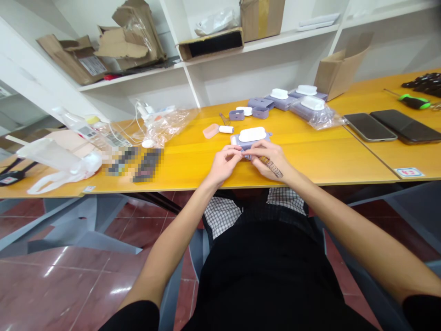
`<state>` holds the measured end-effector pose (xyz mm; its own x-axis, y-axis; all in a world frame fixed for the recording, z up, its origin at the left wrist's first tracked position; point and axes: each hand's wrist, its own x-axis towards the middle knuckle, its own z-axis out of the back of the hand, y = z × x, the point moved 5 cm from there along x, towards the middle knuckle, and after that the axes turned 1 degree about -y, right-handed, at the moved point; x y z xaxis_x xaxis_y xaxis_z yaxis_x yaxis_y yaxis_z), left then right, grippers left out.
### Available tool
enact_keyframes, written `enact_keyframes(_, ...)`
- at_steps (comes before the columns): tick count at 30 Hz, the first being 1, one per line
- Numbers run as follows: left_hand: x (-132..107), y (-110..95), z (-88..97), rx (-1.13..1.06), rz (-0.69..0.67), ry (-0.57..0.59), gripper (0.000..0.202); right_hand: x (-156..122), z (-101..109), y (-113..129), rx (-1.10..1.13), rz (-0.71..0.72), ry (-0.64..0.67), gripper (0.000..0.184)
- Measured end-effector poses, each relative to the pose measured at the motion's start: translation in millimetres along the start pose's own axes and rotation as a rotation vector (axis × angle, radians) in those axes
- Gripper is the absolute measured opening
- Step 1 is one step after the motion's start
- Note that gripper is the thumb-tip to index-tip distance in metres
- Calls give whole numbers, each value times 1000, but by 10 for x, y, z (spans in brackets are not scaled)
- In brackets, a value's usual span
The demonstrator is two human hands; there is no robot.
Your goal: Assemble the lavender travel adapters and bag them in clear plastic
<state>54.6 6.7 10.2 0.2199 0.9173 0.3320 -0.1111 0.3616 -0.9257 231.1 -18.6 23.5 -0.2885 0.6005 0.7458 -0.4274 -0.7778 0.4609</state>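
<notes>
White shelving (292, 59) backs your yellow table (186, 165) in the head view. Your left hand (224, 164) and right hand (271, 157) meet, fingers bent inward, at the near edge of a white-topped lavender box (252, 135) on the table; whether either one pinches something small, I cannot tell.

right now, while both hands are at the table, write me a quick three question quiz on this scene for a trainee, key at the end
1. True or false: the green-handled screwdriver lies to the right of both the left hand and the right hand.
2. Which is nearest the hands? a) clear bottle b) purple box with a white top c) cardboard box
3. How many dark phones lie side by side at the right?

Key: 1 true; 2 b; 3 two
</notes>
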Motion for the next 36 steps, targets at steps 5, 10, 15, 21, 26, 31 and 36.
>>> enact_keyframes(5, -6, -10, -16, -17, 30, 2, 13, 0, 2, 10, 9, -10, 29, 21)
enact_keyframes(10, -21, -7, -34, -17, 35, 19, 12, -20, -30, -17, 48, 5, 76, 13)
enact_keyframes(15, -29, -25, -53, -5, 25, 48, 13, -32, -32, -29, 50, 35, 67, 11)
enact_keyframes(21, -36, -61, -74, 8, 3, 81, 14, -34, -34, -14, 36, 36, 57, 13)
enact_keyframes(26, -40, -49, -78, 17, -21, 80, 13, -38, -40, -34, 34, 50, 63, 13)
enact_keyframes(31, -39, -11, -81, 36, -29, 70, 11, -33, -37, -68, 35, 36, 81, 13)
enact_keyframes(36, -15, 58, -26, -16, -8, -32, 8, -14, -14, -85, 45, -14, 76, 11)
